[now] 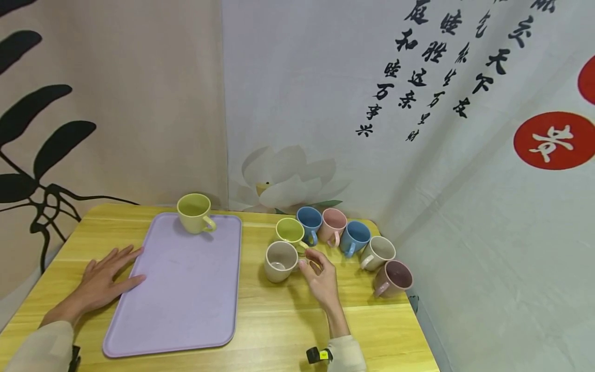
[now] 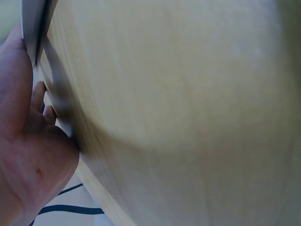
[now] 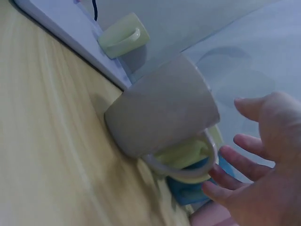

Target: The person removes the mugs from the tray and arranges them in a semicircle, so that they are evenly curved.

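My left hand (image 1: 104, 279) lies with fingers spread over the left rim of a lilac tray (image 1: 186, 305); in the left wrist view its thumb (image 2: 16, 84) is at the tray's edge. A green mug (image 1: 194, 213) stands upright at the tray's far end, handle pointing right. To the right of the tray, an off-white mug (image 1: 281, 262) stands on the table. Beside its handle is my right hand (image 1: 322, 278). The right wrist view shows its loosely bent fingers (image 3: 244, 162) right at the handle (image 3: 188, 169), thumb held apart, nothing gripped.
Behind the off-white mug is another green mug (image 1: 290, 231). Blue mugs (image 1: 355, 238), a pink mug (image 1: 333, 226), a cream mug (image 1: 377, 253) and a mauve mug (image 1: 393, 279) curve along the table's right side. A printed cloth (image 1: 297, 103) hangs behind the wooden table (image 1: 265, 330).
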